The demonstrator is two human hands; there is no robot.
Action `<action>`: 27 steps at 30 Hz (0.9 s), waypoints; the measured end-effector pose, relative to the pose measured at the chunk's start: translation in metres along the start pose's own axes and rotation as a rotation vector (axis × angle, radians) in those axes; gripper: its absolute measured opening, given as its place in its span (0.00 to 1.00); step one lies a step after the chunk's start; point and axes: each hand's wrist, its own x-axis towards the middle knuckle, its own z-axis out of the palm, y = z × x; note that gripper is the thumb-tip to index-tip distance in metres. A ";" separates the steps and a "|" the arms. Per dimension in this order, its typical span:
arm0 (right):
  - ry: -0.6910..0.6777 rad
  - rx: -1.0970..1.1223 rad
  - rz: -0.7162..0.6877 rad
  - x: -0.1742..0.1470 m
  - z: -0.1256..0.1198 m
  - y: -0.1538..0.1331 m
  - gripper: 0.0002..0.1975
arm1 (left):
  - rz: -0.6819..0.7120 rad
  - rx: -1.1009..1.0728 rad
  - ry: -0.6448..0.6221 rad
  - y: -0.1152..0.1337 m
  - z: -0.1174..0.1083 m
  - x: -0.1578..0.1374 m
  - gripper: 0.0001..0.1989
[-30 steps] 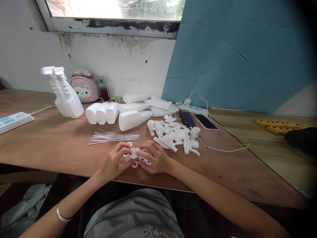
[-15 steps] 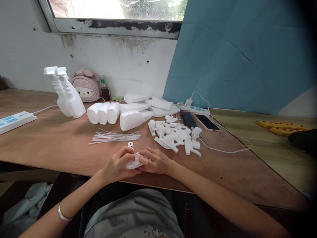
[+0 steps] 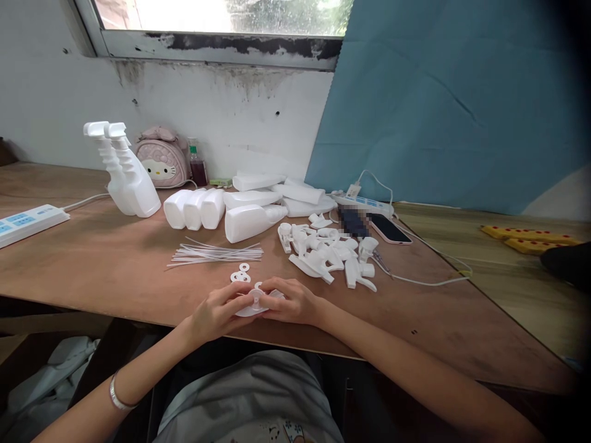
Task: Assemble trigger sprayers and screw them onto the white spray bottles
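My left hand (image 3: 216,312) and my right hand (image 3: 294,301) are close together near the table's front edge. Between them they grip a white trigger sprayer head (image 3: 252,309), its round opening turned up toward me. The thumb and fingers of both hands press around that opening and partly hide the piece. Just beyond the fingertips lie several flat white ring washers (image 3: 244,267). A bundle of thin white tubes (image 3: 215,253) rests past them. To the right is a heap of loose white sprayer heads (image 3: 323,252).
White bottles (image 3: 252,223) lie at the back of the brown table (image 3: 115,271). Two bottles with sprayers (image 3: 133,184) stand at the left by a pink bag (image 3: 161,161). A phone (image 3: 390,229), cables and power strips (image 3: 30,224) are at the sides.
My left fingers have shifted over the opening of the sprayer head, which has tilted slightly. More ring washers now show beyond my left hand. My right hand has barely moved.
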 end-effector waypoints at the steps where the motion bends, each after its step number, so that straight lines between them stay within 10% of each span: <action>1: 0.002 0.014 0.000 0.001 0.000 0.000 0.07 | 0.003 0.000 0.004 0.000 0.000 0.000 0.12; 27: -0.074 0.085 0.056 -0.002 0.003 0.001 0.10 | 0.025 -0.134 0.047 -0.004 0.003 0.001 0.13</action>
